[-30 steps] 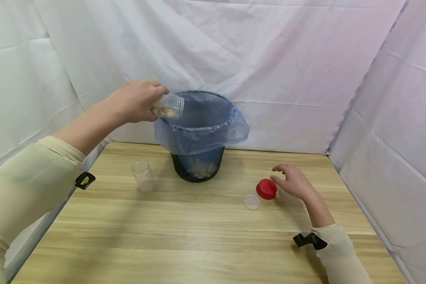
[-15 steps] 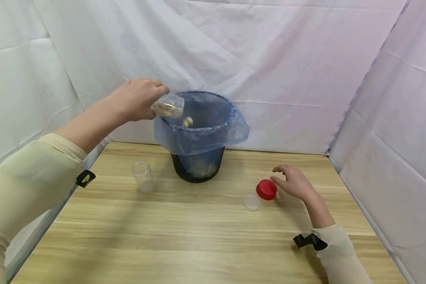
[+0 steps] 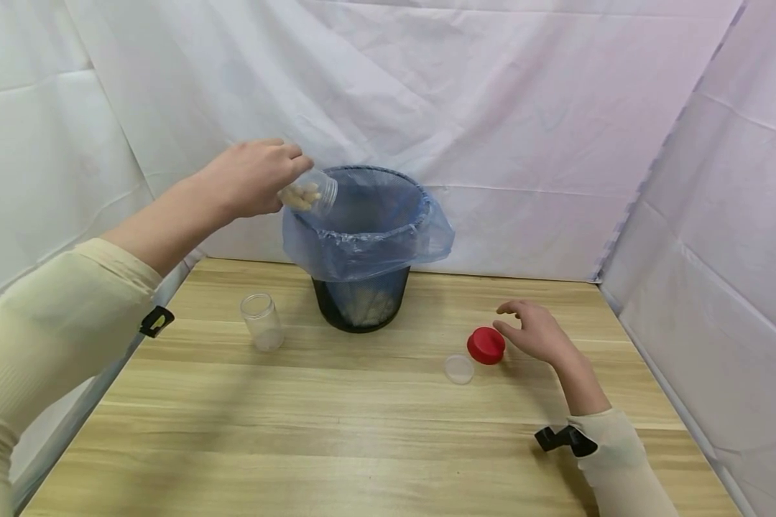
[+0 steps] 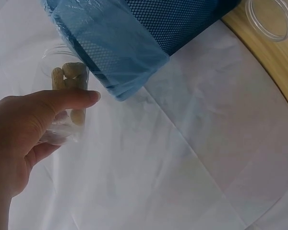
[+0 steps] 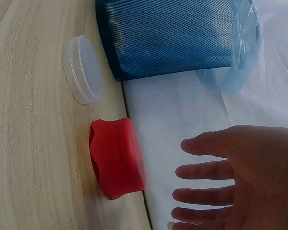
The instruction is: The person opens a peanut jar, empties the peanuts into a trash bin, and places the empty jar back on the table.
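Observation:
My left hand (image 3: 252, 179) grips a clear plastic jar (image 3: 323, 194) on its side, its uncapped mouth over the left rim of a wastebasket. Several peanuts in their shells (image 4: 73, 70) are inside the jar. The wastebasket (image 3: 321, 298) is dark mesh, lined with a blue plastic bag (image 3: 368, 258) folded over the rim; pale contents show dimly low inside. Over at the right, my right hand (image 3: 532, 332) hovers with fingers spread, holding nothing. Just beside it lies a red screw lid (image 3: 486, 345), which the fingers do not touch in the right wrist view.
A translucent disc-shaped lid (image 3: 459, 369) lies left of the red lid. A second clear jar (image 3: 263, 323), uncapped and upright, stands left of the wastebasket on the wooden table (image 3: 362, 445). White cloth (image 3: 491, 108) hangs behind and along both sides.
Half a second ago peanuts were dropping from the jar's mouth into the wastebasket; now none is in the air. My left hand has risen slightly. My right hand has stayed put.

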### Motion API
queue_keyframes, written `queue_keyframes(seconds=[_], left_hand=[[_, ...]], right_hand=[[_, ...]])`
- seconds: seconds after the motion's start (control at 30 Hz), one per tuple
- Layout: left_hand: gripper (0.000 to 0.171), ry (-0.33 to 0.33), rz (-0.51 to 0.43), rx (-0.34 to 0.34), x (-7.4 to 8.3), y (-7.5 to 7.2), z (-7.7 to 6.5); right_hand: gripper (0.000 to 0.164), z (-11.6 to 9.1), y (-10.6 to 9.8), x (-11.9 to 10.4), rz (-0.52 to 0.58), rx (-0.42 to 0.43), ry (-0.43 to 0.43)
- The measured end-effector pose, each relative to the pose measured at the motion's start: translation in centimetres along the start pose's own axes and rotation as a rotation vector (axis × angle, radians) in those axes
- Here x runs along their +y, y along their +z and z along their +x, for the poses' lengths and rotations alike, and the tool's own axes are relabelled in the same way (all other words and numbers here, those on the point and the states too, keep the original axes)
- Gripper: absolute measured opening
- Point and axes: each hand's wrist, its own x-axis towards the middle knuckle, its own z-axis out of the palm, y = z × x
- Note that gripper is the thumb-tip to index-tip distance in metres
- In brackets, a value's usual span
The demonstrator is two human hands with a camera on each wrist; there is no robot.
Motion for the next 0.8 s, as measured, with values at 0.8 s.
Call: queue_keyframes(seconds=[0.8], left_hand=[[0.068,0.079,0.069,-0.029,-0.23,-0.48,0.39]], right_hand=[[0.035,0.15,-0.13,-0.15,0.001,-0.004,-0.008]])
